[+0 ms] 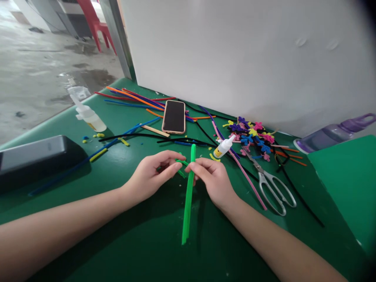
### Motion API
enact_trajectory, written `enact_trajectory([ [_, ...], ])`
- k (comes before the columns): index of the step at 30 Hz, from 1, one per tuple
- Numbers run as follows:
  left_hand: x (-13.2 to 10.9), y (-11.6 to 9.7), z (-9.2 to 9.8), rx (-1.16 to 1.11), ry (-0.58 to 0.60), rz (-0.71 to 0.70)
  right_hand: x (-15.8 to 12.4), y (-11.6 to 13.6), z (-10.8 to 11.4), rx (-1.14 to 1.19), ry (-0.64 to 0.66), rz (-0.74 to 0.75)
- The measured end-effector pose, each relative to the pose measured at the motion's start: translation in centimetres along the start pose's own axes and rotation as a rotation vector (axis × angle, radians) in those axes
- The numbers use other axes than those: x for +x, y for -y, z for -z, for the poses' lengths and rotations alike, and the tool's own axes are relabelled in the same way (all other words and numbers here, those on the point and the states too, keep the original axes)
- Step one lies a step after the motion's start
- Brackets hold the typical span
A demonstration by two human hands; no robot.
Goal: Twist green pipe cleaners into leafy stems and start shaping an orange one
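Note:
Upright between the thumb and fingers of my right hand [216, 178] is a folded green pipe cleaner [188, 207], its strands lying side by side and pointing down toward me. My left hand [154, 170] is close beside it, fingers curled, with thumb and index finger closed around short green pipe cleaner pieces [181, 171]. These pieces are partly hidden by the fingertips. Just beyond my right hand stands a small white glue bottle [223, 147] with a yellow label. Silver-handled scissors [274, 188] lie to the right.
A phone [174, 116] lies among loose coloured pipe cleaners [135, 98] on the green table [141, 250]. Pipe cleaner flowers [254, 135] are heaped at right, near a purple water bottle [335, 133]. At left are another glue bottle [91, 118] and a black case [44, 160]. A white panel [235, 55] stands behind.

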State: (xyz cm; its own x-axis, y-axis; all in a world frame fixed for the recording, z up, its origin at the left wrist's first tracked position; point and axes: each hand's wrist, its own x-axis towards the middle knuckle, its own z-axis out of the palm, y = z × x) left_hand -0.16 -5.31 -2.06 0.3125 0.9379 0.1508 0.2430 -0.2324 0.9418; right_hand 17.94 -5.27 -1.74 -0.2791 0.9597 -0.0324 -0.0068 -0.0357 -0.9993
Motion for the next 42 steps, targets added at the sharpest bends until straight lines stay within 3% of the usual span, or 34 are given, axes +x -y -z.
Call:
enact_trajectory([
  [5, 0.4, -0.1, 0.2, -0.024, 0.059, 0.022, -0.8, 0.6, -0.5, -0.212, 0.189, 0.036],
  [9, 0.3, -0.3, 0.3, -0.028, 0.052, -0.016, -0.8, 0.6, -0.6, -0.295, 0.245, 0.100],
  [15, 0.3, 0.4, 0.0, -0.314, 0.059, 0.090, -0.6, 0.8, -0.3, -0.247, 0.262, 0.089],
  [23, 0.6, 1.0, -0.2, -0.503, 0.043, 0.132, -0.8, 0.4, -0.5, -0.053, 0.268, -0.049],
  [30, 0.7, 1.2, -0.3, -0.548, -0.015, 0.242, -0.7, 0.4, -0.3, -0.128, 0.213, -0.059],
  [37, 0.9, 0.9, -0.1, -0.654, 0.036, 0.193, -0.2, 0.6, -0.1, 0.239, 0.259, -0.308],
  [42, 0.9, 1.1, 0.1, -0.773, 0.136, 0.220, 0.1, 0.6, 0.3, 0.450, 0.440, -0.438],
])
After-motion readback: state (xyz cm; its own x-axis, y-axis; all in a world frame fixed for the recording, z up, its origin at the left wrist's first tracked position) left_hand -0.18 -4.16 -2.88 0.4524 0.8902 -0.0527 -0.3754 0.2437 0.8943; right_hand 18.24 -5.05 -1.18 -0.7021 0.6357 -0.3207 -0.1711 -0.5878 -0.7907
